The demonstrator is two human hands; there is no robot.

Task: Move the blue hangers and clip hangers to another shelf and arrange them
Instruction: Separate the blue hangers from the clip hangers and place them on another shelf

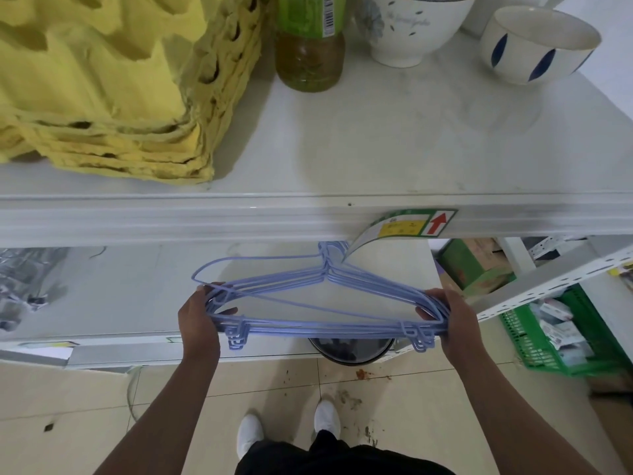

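A bundle of several light blue wire hangers (318,325) lies flat between my two hands, just above the lower white shelf (137,293). Small clip loops hang from the bottom bar near each end. The hooks point away from me and are partly hidden under the front edge of the upper shelf (308,217). My left hand (198,320) grips the bundle's left end. My right hand (452,320) grips its right end.
On the upper shelf sit a stack of yellow egg trays (113,90), a green-labelled bottle (308,46) and two white bowls (537,46). A peeling label (397,231) hangs off the shelf edge. A green crate (555,334), boxes and a dark bin (349,349) stand below on the stained tile floor.
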